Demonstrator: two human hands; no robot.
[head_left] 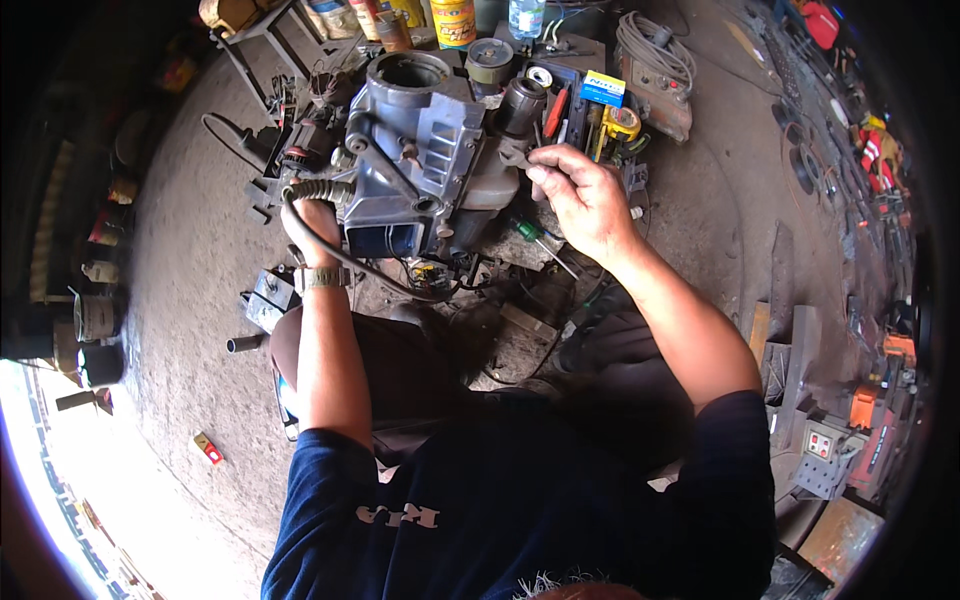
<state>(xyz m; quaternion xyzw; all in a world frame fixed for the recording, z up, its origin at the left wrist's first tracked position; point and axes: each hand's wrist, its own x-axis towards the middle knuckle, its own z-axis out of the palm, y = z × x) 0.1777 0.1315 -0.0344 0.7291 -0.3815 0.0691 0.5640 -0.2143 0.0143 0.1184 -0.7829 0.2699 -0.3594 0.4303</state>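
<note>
A grey metal machine housing (395,140) with a round opening on top and a lever on its side stands in front of me. My left hand (315,222) is at its left side, by the ribbed cable sleeve (322,190); its fingers are mostly hidden there. From that sleeve a black cable (375,275) curves across below the housing. To the right, my right hand (585,200) pinches a small grey wrench (514,158) between thumb and fingers, close against the housing's right side. Only the wrench's forked end shows clearly.
Behind the housing stand a yellow tub (454,22), a water bottle (526,18) and a round metal can (489,60). At right are a blue-yellow box (603,88), a tape measure (622,123) and coiled cable (655,50). A green-handled screwdriver (530,232) lies nearer me.
</note>
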